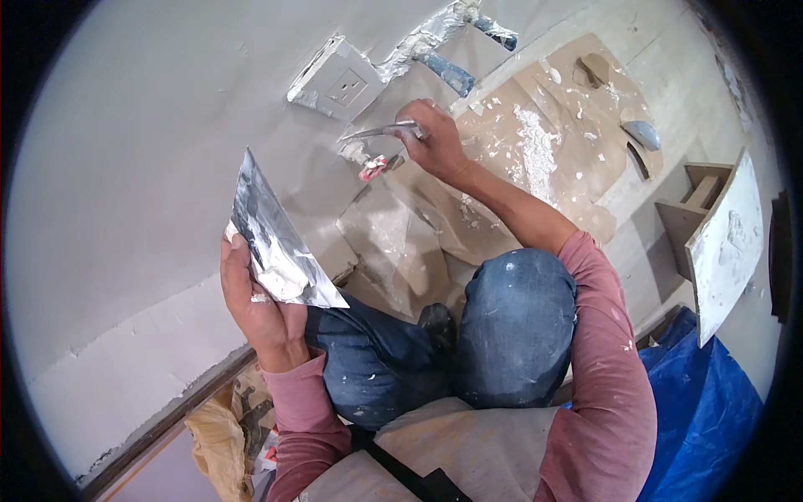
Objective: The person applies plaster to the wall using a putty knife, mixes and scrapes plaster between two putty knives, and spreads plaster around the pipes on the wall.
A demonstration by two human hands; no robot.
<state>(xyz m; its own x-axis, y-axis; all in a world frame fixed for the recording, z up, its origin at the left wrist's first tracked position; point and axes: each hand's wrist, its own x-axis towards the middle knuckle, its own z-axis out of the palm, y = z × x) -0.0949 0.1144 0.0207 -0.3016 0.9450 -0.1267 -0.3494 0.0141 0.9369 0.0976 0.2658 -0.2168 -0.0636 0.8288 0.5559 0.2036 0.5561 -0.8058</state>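
Observation:
My left hand (266,322) grips a flat, shiny metal plate (261,213) by its edge. A lump of white plaster (283,280) lies on the plate's lower part. With bent fingers, my right hand (439,149) holds a slim metal spatula (372,132). Its tip is at the grey wall, beside whitish filler around a pipe outlet. Just below the tool, a valve with a red handle (373,169) sticks out of the wall. A white socket plate (345,84) sits above it, its edges smeared with plaster.
Two blue pipe stubs (447,74) jut from the plastered wall. Brown paper (502,109) with spilled plaster covers part of the floor. On the right stand a plaster-marked white board on a wooden frame (726,247) and a blue tarp (703,397). A yellowish bag (216,435) lies lower left.

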